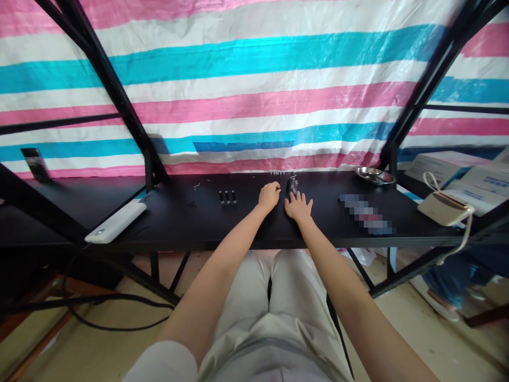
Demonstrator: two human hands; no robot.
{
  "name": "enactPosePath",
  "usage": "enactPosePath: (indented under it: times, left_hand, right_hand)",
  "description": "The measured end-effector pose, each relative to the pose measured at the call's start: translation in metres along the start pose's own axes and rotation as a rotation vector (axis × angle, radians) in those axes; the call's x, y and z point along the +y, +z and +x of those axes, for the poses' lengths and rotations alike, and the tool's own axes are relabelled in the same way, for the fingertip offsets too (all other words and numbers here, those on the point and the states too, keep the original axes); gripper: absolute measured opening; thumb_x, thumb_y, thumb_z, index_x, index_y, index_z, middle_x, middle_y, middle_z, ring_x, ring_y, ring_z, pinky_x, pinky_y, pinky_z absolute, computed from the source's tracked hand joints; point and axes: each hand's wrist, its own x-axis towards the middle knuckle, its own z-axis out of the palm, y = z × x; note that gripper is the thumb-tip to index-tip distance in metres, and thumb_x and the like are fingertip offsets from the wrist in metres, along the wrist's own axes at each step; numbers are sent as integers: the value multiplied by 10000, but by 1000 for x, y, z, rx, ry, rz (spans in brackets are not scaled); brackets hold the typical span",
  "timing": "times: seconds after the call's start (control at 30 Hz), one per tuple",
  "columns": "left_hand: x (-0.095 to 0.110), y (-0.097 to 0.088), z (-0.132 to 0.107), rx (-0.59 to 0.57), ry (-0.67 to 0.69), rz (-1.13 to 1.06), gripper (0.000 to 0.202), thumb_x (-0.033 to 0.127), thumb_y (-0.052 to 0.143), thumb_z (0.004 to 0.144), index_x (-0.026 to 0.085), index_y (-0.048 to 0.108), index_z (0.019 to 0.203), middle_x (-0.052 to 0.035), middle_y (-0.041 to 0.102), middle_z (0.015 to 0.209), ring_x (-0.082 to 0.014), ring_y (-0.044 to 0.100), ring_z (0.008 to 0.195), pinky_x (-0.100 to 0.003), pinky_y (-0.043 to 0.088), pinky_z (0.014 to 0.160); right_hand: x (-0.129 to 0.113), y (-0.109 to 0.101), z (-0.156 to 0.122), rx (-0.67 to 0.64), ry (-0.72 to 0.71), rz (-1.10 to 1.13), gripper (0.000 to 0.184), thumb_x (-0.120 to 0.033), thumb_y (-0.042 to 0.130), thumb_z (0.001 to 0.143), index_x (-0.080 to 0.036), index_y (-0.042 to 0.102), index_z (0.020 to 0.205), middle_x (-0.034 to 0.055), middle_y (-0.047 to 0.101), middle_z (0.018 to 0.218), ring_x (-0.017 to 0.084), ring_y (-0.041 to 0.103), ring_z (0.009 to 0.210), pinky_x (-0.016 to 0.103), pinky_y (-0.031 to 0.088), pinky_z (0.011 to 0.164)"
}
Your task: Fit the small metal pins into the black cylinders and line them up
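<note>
My left hand rests on the black table with its fingers curled in. Whatever it may hold is hidden. Just to its right, my right hand lies palm down with the fingers spread. Its fingertips reach the near end of a small dark object, too small to name. Behind that object is a thin white curl. A row of several tiny pale pieces runs along the back edge. Left of my hands, three short black pieces with silvery ends stand side by side.
A long white device lies at the table's left end. To the right are a round metal dish, a pixelated item and a cream pouch. Black frame bars slant up both sides before a striped sheet. Someone's leg shows right.
</note>
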Motion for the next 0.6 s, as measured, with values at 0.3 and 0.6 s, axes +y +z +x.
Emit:
enactPosePath:
  times: [0.3, 0.6]
  left_hand:
    - [-30, -31, -32, 89, 113, -123, 138, 216, 569, 776, 192, 648, 887, -21, 647, 787, -113, 551, 643, -235, 442, 669]
    - [-51, -28, -54, 235, -57, -258, 135, 221, 581, 749, 175, 654, 853, -21, 643, 743, -98, 527, 555, -232, 442, 611]
  right_hand:
    - [-2, -2, -1, -19, 13, -27, 598, -439, 152, 895, -193, 190, 1439, 53, 121, 1507, 262, 65, 1372, 559, 18, 1060]
    - [0, 1, -1, 3, -1, -15, 604, -442, 155, 893, -182, 202, 1436, 43, 138, 1503, 261, 81, 1371, 559, 33, 1064]
